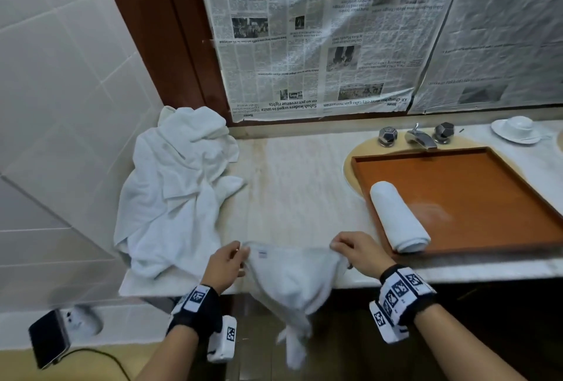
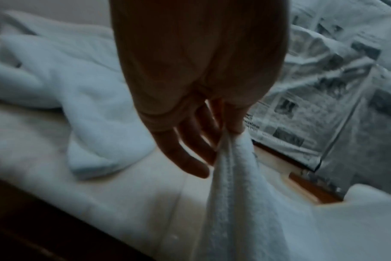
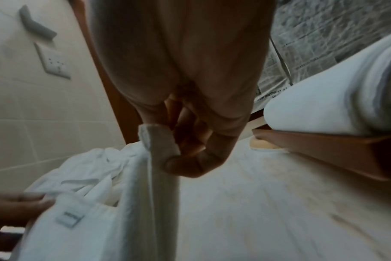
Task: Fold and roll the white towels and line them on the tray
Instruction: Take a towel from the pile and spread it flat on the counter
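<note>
Marble counter point(image 1: 298, 185), both hands, left hand point(image 1: 225, 265) and right hand point(image 1: 359, 254), pinching limp terry towel point(image 1: 292, 280), 1 rolled towel point(image 1: 399, 217) on wooden tray point(image 1: 475, 185)

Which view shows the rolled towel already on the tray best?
The head view: the whole rolled towel lies inside the tray, along its left edge. The right wrist view shows only part of it, close and blurred, above the tray's wall. The left wrist view shows just a vague white mass at the right, not clearly identifiable.

Left hand point(image 2: 190, 106) pinches towel point(image 2: 232, 194) corner, cloth hanging below the grip; crumpled towels point(image 2: 67, 88) on pale tabletop point(image 2: 127, 190) beside.
</note>
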A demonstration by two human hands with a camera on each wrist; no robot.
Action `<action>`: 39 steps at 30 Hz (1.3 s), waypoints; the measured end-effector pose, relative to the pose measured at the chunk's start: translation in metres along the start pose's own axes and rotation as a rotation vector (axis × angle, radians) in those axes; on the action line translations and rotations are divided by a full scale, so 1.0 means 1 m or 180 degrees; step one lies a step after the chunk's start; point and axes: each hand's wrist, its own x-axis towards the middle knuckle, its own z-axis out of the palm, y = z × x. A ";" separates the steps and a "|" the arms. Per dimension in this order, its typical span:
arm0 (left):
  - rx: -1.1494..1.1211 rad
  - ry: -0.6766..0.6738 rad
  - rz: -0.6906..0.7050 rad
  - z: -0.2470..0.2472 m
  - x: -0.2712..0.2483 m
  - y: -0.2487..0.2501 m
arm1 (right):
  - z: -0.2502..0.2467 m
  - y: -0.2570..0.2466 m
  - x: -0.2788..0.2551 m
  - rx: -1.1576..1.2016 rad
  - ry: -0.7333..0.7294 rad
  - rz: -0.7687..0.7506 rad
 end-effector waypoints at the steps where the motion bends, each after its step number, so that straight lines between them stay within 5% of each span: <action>1: -0.0303 -0.0008 0.0030 -0.001 -0.003 0.001 | -0.002 -0.001 -0.005 -0.0121 0.0013 -0.0057; 7: -0.0813 0.0285 0.0487 -0.059 -0.006 0.042 | -0.056 -0.042 -0.018 -0.0457 -0.0155 -0.0291; 13: -0.0615 0.0376 0.1254 -0.103 -0.002 0.106 | -0.109 -0.093 -0.011 -0.1232 0.0447 -0.0301; 23: -0.0307 0.0462 0.2074 -0.157 0.007 0.202 | -0.175 -0.188 -0.010 -0.1223 0.1672 -0.0882; 27: -0.0364 0.0441 0.2188 -0.163 0.003 0.212 | -0.194 -0.206 -0.021 -0.1066 0.1685 -0.1012; 31: -0.0299 0.0366 0.2096 -0.160 0.008 0.203 | -0.196 -0.196 -0.021 -0.1026 0.1220 -0.0740; 39: 0.0230 0.0567 0.2071 -0.160 0.031 0.184 | -0.177 -0.171 0.001 -0.0893 0.1666 -0.0555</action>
